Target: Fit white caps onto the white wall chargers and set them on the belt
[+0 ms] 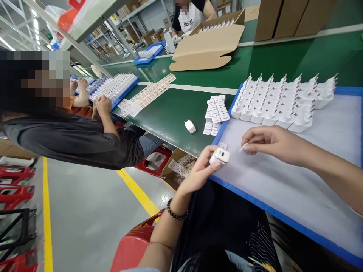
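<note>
In my left hand (198, 173) is a white USB charger (220, 156), gripped between thumb and fingers with its port face toward me. It is over the near left edge of the blue-rimmed tray (241, 195). My right hand (270, 141) is a short way to the right, above the tray's pale surface. Its thumb and index finger pinch a small, thin, whitish piece (242, 148), too small to name. Rows of white chargers (272, 100) stand with their pins up at the tray's far side. Stacked small white labelled pieces (217, 113) sit beside the tray's left edge.
A single charger (190, 126) lies on the green table (172, 109), with sticker sheets (150, 94) farther left. An opened cardboard box (207, 45) is at the back. One co-worker (62, 128) sits at left; another (193, 17) is across the table.
</note>
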Demonstrator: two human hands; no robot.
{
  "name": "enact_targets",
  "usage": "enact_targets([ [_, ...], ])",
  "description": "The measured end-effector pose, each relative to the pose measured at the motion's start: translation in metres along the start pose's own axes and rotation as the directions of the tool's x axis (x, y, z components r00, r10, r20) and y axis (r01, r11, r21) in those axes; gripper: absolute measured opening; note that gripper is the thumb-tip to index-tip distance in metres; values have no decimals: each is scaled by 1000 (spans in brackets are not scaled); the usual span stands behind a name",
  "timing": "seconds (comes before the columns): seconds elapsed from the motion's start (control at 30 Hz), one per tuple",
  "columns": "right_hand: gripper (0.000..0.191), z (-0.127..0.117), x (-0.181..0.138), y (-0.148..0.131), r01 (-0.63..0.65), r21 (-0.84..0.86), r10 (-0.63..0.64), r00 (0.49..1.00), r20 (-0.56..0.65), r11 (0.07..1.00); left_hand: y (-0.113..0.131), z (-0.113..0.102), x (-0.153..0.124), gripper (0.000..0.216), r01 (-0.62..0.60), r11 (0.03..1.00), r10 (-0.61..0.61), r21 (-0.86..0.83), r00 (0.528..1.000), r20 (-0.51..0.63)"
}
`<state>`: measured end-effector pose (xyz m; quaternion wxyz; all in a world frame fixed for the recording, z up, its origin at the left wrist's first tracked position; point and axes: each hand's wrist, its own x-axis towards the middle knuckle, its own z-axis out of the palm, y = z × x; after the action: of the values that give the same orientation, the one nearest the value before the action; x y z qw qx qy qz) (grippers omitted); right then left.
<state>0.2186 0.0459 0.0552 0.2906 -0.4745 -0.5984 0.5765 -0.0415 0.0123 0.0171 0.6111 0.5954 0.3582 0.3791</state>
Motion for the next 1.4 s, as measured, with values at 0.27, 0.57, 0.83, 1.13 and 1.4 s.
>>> enact_targets([
  [0.27, 23, 8, -19, -28, 61, 209, -60, 998, -12, 976, -23, 37, 12, 52, -58, 988, 57, -141, 998, -14],
  [0.57, 17, 25, -16, -10, -45, 327, 24, 997, 70, 944, -25, 32, 9, 57, -40, 992, 44, -122, 999, 31],
  [0.83, 19, 24, -13, -6, -86, 342, 32, 987, 159, 936, -28, 31, 10, 58, -71, 994, 74, -82, 996, 43],
  [1.13, 21, 26, -14, -12, -91, 316, 49, 989, 137, 944, -27, 31, 10, 55, -58, 994, 64, -89, 995, 76],
  [1.4, 22, 26, -16, -9, -91, 259, 60, 990, 124, 962, -30, 30, 10, 58, -44, 996, 51, -75, 994, 93],
])
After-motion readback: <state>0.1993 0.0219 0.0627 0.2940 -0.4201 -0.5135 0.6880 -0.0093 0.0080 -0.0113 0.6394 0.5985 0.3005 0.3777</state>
